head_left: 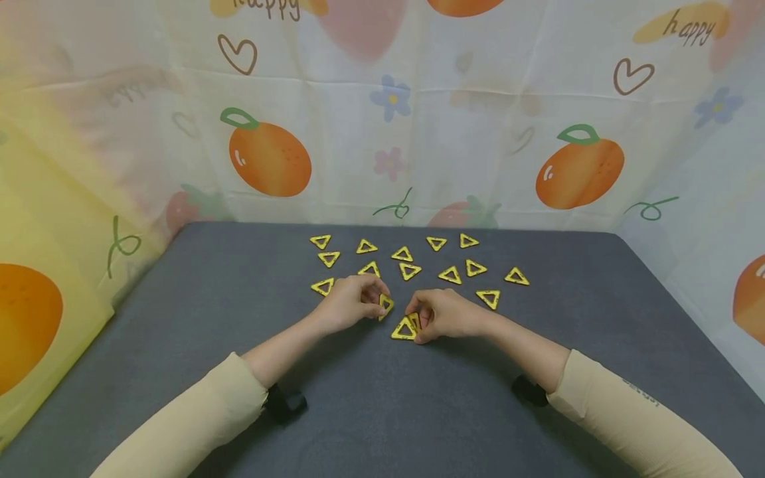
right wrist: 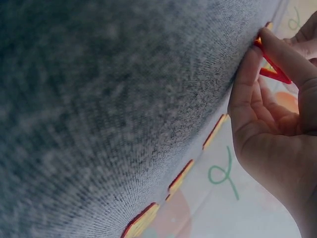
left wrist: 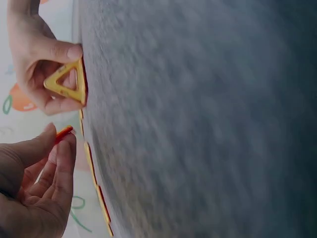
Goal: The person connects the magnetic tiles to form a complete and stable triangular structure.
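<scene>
My left hand (head_left: pixel 352 303) pinches a yellow triangular frame (head_left: pixel 390 306) between thumb and fingertips, raised off the table. In the left wrist view this triangle (left wrist: pixel 64 133) appears edge-on, with a red side. Just right of it, my right hand (head_left: pixel 449 315) holds another yellow triangle (head_left: pixel 403 336) at its edge, close to the tabletop. A second triangular piece (head_left: pixel 415 319) shows behind that one, beside the right fingers; whether the two are joined I cannot tell. From the right wrist, red edges of the held piece (right wrist: pixel 276 76) are visible between thumb and fingers.
Several similar yellow triangles lie flat beyond the hands, among them one triangle (head_left: pixel 489 306) by the right forearm and one (head_left: pixel 323 293) partly behind the left hand. The dark grey table (head_left: pixel 382 411) ends at a fruit-printed cloth (head_left: pixel 346 146).
</scene>
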`<state>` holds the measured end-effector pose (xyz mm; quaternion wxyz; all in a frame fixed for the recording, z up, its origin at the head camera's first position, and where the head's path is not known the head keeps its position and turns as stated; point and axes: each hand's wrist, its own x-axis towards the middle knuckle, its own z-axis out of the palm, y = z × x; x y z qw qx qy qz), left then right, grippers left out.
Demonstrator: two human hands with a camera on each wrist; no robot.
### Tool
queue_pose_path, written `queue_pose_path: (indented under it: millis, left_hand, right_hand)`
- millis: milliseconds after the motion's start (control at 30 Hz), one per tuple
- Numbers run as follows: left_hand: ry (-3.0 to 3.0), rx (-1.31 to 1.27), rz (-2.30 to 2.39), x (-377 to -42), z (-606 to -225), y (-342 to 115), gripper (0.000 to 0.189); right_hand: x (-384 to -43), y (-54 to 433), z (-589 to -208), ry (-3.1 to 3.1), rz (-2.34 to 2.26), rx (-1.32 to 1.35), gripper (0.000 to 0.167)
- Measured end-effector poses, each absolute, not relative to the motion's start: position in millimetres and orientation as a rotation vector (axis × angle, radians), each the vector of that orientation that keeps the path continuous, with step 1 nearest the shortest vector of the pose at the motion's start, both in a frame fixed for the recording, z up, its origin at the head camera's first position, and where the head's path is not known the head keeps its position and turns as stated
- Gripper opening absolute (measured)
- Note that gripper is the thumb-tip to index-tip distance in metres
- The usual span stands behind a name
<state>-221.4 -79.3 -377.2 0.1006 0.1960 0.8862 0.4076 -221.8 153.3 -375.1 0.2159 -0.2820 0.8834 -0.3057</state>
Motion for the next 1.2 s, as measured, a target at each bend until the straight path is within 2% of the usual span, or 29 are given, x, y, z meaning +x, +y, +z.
queue_pose_path:
  millis: [1200]
  left_hand:
    - [2.678,0.702,1.161,-210,-392,-61,0.025]
  right_hand:
    - [-223,153,-376,2.489,-0.845,-0.849,0.043]
